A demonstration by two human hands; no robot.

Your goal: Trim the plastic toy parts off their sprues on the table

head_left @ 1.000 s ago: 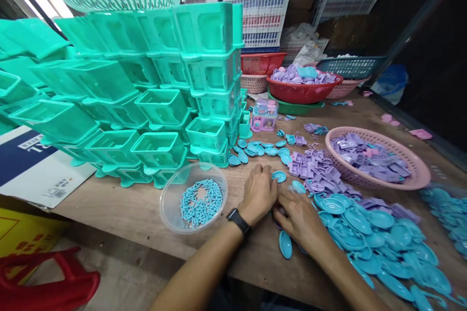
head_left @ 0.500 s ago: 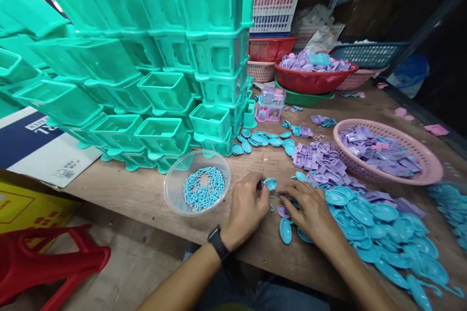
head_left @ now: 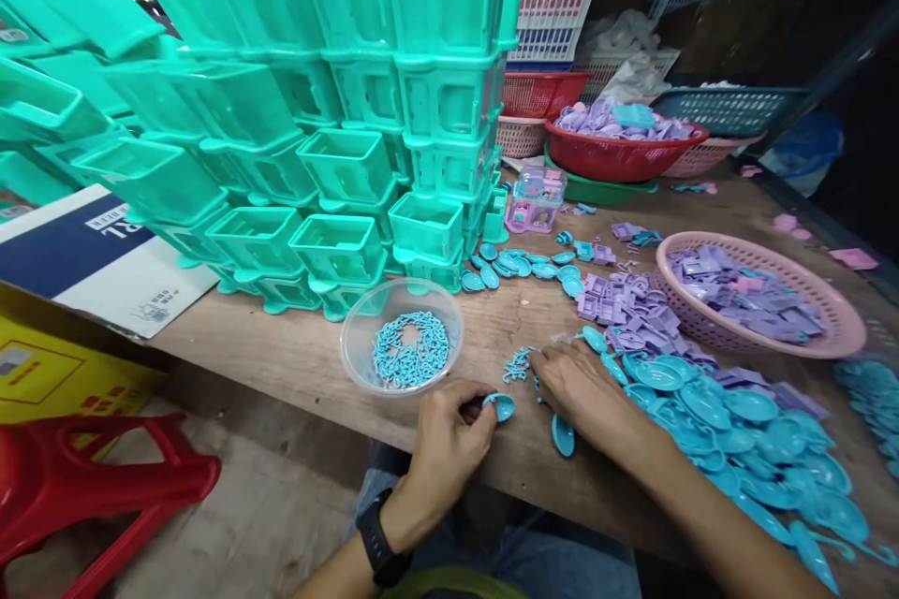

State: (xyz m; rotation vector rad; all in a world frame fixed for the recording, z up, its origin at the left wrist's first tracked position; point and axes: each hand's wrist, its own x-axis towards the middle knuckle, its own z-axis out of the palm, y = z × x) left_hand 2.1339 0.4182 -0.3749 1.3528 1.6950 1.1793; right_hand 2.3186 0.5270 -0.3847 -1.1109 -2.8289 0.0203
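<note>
My left hand (head_left: 446, 442) pinches a small blue oval plastic piece (head_left: 501, 407) near the table's front edge. Palm down, my right hand (head_left: 580, 388) rests on the wood with its fingertips at a little cluster of tiny blue hooks (head_left: 518, 363); whether it grips one is hidden. Another blue oval (head_left: 563, 434) lies just below that hand. A big heap of blue ovals (head_left: 730, 430) spreads to the right. A clear round bowl (head_left: 402, 346) holding tiny blue hooks sits left of both hands.
Stacked teal plastic boxes (head_left: 337, 131) fill the left back. Purple parts (head_left: 625, 309) lie mid-table beside a pink basket (head_left: 762, 295) of purple parts. A red basket (head_left: 625, 145) stands behind. A red stool (head_left: 84, 487) and a cardboard box (head_left: 91, 253) are at left.
My left hand lifted a blue oval piece and drew it back toward the table's front edge. My right hand stayed on the table, now by the loose hooks. The camera shifted left.
</note>
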